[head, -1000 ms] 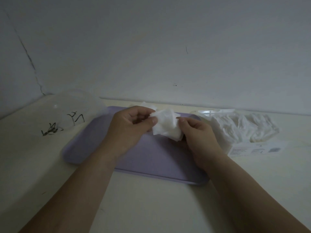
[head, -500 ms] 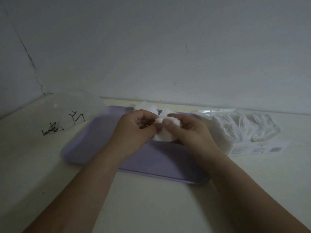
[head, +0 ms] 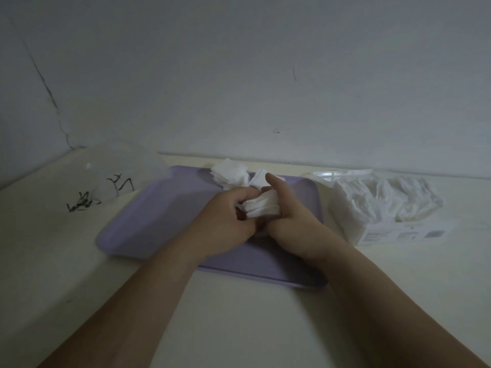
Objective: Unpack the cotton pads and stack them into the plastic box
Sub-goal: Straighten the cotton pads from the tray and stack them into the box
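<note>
1 head camera, forward-down, near tray

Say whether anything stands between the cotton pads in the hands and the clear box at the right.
Nothing visible does. The left hand and right hand hold the pad stack over the purple tray; the clear box stands just past the tray's right edge.

tray: plain lilac. cotton pads: white, no pattern. bench: cream. wall: pale grey-white, with a thin dark crack at left. clear bag: black scribbled marks. packet: clear, white label, grey print.
</note>
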Demonstrator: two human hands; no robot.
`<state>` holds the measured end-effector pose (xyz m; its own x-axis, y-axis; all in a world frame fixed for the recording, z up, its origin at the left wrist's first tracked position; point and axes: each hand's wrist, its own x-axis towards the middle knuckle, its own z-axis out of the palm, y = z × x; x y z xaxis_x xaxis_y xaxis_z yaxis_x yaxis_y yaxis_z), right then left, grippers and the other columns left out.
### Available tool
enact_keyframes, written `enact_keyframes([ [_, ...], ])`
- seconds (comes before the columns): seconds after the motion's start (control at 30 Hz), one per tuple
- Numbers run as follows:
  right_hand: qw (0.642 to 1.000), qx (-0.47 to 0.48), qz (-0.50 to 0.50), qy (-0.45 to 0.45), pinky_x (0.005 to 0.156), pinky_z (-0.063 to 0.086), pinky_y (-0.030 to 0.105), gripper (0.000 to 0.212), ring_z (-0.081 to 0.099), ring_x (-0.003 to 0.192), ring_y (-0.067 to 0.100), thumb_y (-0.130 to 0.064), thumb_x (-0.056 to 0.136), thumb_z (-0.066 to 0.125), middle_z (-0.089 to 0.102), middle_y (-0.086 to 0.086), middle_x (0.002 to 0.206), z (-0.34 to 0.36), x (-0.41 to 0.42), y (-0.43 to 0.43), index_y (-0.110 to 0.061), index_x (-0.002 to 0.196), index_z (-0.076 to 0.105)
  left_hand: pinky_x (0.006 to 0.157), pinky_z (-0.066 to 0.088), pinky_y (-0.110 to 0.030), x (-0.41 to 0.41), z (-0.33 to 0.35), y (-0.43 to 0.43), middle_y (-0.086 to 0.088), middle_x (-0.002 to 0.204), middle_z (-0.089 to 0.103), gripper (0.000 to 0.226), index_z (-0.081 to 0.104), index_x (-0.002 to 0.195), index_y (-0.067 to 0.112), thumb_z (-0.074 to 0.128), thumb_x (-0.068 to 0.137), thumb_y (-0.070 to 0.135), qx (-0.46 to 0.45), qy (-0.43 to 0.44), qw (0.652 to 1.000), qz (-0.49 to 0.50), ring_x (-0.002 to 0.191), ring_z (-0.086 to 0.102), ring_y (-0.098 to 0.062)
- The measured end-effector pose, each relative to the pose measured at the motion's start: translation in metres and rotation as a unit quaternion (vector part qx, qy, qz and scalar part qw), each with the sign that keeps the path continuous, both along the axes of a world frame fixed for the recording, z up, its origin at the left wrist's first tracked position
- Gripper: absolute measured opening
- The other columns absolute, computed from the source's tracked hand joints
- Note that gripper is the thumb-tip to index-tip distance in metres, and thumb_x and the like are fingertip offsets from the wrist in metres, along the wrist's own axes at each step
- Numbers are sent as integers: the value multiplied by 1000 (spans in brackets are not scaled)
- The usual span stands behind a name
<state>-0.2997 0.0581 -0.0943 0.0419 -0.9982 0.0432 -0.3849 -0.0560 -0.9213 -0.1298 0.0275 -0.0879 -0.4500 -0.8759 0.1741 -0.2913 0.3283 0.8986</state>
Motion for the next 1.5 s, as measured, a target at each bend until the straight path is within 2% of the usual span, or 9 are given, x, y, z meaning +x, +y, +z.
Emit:
enact_keyframes([
  [0.13, 998, -37, -56, 9, 92, 52, 11, 73, 67, 106, 7, 3, 92, 64, 64, 6, 134, 2, -4, -2, -18, 158, 42, 70, 55, -22, -10, 6, -1, 3, 102, 78, 52, 72, 116, 30, 58, 82, -6, 27, 16, 999, 17, 80, 71, -4],
  [0.23, 986, -90, -137, 5, 83, 44, -1, 57, 62, 100, -1, -11, 96, 68, 64, -5, 129, 7, -7, 0, -17, 151, 52, 68, 50, -21, -8, 17, -24, 9, 91, 74, 28, 75, 99, 26, 64, 85, 3, -52, -22, 977, 206, 68, 64, -2],
  [0.33, 977, -104, -183, -33, 94, 51, 15, 56, 62, 99, -1, -14, 94, 70, 65, -8, 123, 7, -7, 0, -21, 147, 55, 88, 46, -24, -2, 31, -54, -3, 114, 71, 26, 74, 112, 21, 61, 91, 10, -158, -106, 933, 305, 96, 67, -20],
  [0.43, 972, -98, -207, -53, 79, 45, 4, 53, 59, 92, -8, -15, 94, 70, 59, -22, 106, 7, -7, -1, -22, 146, 55, 108, 38, -35, -4, 35, -87, -14, 147, 55, 43, 58, 140, 10, 53, 101, 27, -68, -225, 920, 313, 133, 54, -32],
  [0.53, 970, -97, -211, -73, 86, 48, 14, 51, 62, 96, -2, -16, 94, 70, 59, -22, 107, 5, -8, -1, -22, 143, 57, 108, 38, -34, -7, 28, -106, -20, 150, 52, 70, 55, 140, 4, 40, 95, 55, 24, -285, 924, 253, 136, 50, -34],
  [0.67, 964, -95, -225, -103, 94, 51, 26, 48, 65, 107, 11, -16, 93, 71, 67, -9, 116, 3, -7, -4, -23, 138, 60, 97, 41, -28, -9, 23, -107, -18, 139, 62, 43, 63, 132, 1, 57, 103, 33, 0, -221, 949, 225, 128, 57, -31],
  [0.9, 961, -98, -220, -136, 72, 47, 3, 46, 63, 96, -5, -14, 92, 72, 69, -8, 116, 1, -7, -5, -23, 135, 60, 61, 52, -26, 6, 15, -81, -7, 90, 76, 19, 72, 103, 15, 81, 87, 22, 46, -104, 984, 138, 70, 68, -16],
  [1.2, 970, -90, -195, -114, 98, 58, 33, 49, 69, 102, 6, -14, 91, 75, 70, -9, 116, 1, -2, -2, -23, 137, 62, 58, 54, -28, 44, 22, -16, -7, 88, 78, 32, 75, 102, 14, 92, 76, 21, 130, -100, 986, 37, 74, 71, -16],
  [1.5, 984, -97, -134, -64, 99, 57, 28, 58, 70, 111, 10, -6, 87, 80, 72, -4, 124, -3, -6, -2, -23, 139, 62, 75, 54, -19, 43, 5, 0, 11, 98, 78, 46, 73, 111, 20, 89, 73, -1, 4, 13, 1000, 15, 86, 70, -4],
])
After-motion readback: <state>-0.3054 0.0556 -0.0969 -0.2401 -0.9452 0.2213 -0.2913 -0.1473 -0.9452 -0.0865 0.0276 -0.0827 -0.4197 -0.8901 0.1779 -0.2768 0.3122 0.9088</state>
